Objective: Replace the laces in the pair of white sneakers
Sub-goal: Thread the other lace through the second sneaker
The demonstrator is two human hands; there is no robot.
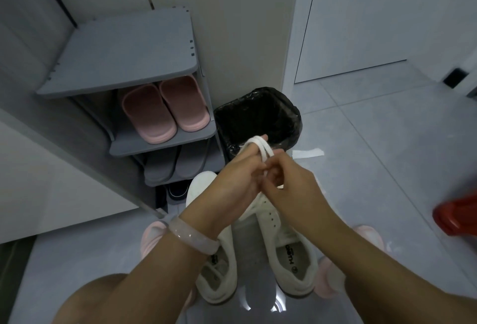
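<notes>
Mount: one wide-angle camera on my head.
Facing: forward and steeply down, past my forearms to the floor.
Nearness: close above my left hand (233, 181) and right hand (289, 181).
Shared view: none, single camera.

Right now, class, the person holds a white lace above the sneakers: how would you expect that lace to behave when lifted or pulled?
Probably floppy: the white lace curves in a loose loop over the left hand. Likely very light, since the fingers of the right hand pinch it easily. It may slip or tangle, as its strands cross near the bin.
</notes>
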